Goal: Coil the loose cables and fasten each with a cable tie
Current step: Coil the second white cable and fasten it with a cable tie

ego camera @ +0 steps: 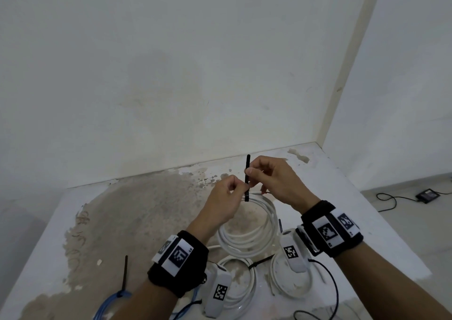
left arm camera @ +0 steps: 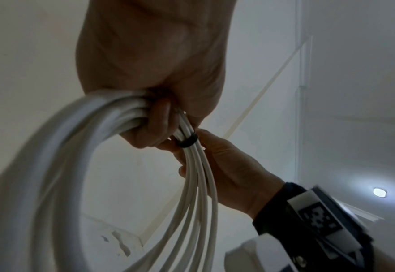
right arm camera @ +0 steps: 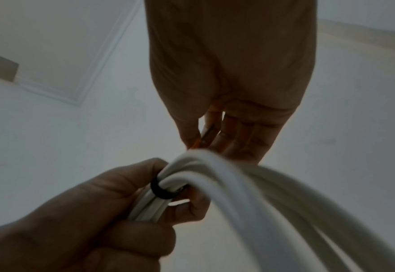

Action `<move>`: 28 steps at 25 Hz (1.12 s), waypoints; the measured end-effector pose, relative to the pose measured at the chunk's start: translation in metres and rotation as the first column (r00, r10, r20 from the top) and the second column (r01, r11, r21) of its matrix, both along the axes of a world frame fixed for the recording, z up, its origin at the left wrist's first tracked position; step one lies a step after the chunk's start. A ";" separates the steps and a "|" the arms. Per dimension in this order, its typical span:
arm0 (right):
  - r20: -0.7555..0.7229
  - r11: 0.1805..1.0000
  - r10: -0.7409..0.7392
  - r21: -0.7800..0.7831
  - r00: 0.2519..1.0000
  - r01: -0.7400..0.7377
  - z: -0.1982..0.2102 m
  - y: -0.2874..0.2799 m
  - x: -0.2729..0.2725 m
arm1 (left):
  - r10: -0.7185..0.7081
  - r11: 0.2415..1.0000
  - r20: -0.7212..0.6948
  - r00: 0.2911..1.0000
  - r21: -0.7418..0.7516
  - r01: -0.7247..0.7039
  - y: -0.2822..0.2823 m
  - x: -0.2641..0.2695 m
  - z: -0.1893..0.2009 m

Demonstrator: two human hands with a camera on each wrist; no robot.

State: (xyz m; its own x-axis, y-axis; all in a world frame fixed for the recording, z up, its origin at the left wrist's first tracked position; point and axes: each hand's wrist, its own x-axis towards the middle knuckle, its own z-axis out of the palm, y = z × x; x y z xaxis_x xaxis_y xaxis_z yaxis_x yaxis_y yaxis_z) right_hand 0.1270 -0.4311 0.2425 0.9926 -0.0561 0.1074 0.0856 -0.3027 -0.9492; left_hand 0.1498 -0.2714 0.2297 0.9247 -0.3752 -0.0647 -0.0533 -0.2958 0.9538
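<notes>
I hold a white cable coil [ego camera: 249,231] up over the table [ego camera: 318,173], its lower turns hanging down. A black cable tie [ego camera: 247,178] is looped round the gathered strands, and its tail stands straight up. My left hand [ego camera: 241,187] grips the bundle right at the loop, which the left wrist view shows as a black tie band [left arm camera: 188,140] just past my left hand's fingers [left arm camera: 154,125]. My right hand [ego camera: 250,171] pinches the tail between thumb and forefinger. In the right wrist view the tie loop [right arm camera: 163,189] wraps the strands beside my left hand [right arm camera: 133,193].
Two more white coils [ego camera: 241,285] [ego camera: 291,275] lie on the near side of the table, at least one with a black tie. A blue cable [ego camera: 110,302] with a black tie [ego camera: 125,273] lies near left. Walls close the far side. A black device [ego camera: 426,195] sits on the floor at right.
</notes>
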 end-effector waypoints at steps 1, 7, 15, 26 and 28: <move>0.001 0.999 -0.034 0.002 0.999 0.034 -0.001 0.001 0.000 | -0.005 1.000 0.020 1.000 0.000 0.005 -0.001 -0.001 -0.001; -0.017 0.984 -0.128 0.120 0.992 0.129 -0.011 -0.004 -0.006 | -0.073 0.997 0.060 0.996 -0.003 0.073 -0.008 -0.008 -0.011; -0.156 0.984 -0.095 0.134 0.983 0.116 -0.034 -0.045 -0.041 | -0.035 0.999 -0.048 0.998 0.022 0.036 -0.043 -0.013 -0.033; -0.368 0.868 -0.469 -0.022 0.803 0.496 -0.189 -0.180 -0.114 | -0.074 0.985 -0.379 0.922 0.115 0.126 -0.029 -0.037 -0.123; -0.422 0.842 -0.523 -0.123 0.741 0.525 -0.222 -0.210 -0.119 | 0.022 0.984 -0.465 0.885 0.164 0.062 0.011 -0.049 -0.144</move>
State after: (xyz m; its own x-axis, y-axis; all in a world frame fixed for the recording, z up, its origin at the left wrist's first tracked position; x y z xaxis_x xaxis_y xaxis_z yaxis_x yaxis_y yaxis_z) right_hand 0.0077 -0.6415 0.0206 0.7508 -0.5804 -0.3153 -0.4937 -0.1760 -0.8516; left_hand 0.1005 -0.2603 0.0855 0.7654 -0.3379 -0.5476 0.3742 -0.4586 0.8060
